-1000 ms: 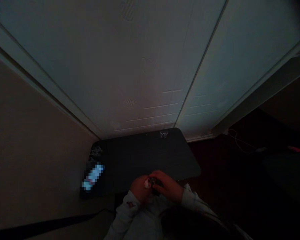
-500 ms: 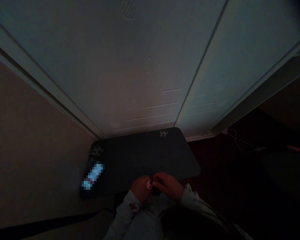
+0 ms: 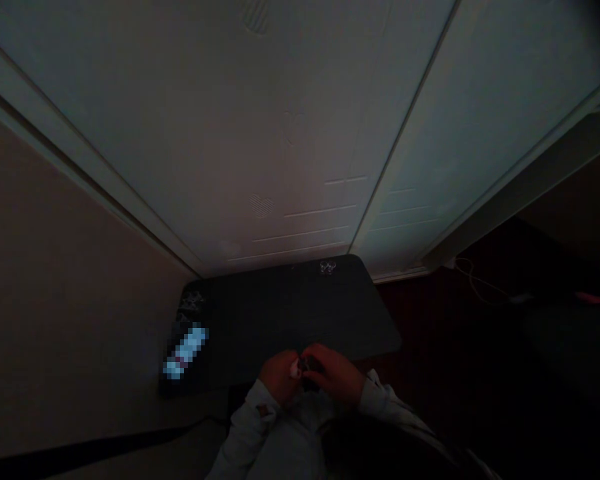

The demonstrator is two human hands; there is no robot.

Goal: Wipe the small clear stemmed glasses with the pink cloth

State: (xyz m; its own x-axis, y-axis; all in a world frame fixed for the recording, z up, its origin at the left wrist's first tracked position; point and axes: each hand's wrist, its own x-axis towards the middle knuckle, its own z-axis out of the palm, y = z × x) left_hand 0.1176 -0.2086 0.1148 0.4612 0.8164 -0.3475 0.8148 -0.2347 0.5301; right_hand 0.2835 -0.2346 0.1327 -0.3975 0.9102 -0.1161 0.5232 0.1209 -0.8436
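In the dim light, my left hand point(image 3: 280, 379) and my right hand point(image 3: 337, 375) come together at the near edge of a dark table point(image 3: 280, 307). The fingers of both are closed, pinching inward toward each other. Between them is something small and dark that I cannot make out. A pale spot shows at my left fingertips; whether it is a nail or part of a held thing is unclear. Toward the back of the tabletop lie small shiny ring-like pieces point(image 3: 327, 267), apart from both hands.
Thin shiny looped pieces point(image 3: 193, 301) lie at the table's left end, beside a bright blurred-out oblong point(image 3: 186, 352). A pale panel with embossed hearts point(image 3: 300, 133) rises behind the table. A white cable point(image 3: 473, 283) runs along the dark floor at right. A dark strap point(image 3: 130, 443) crosses lower left.
My right fingers have shifted slightly left, closer to my left hand. The things on the table have stayed in place.
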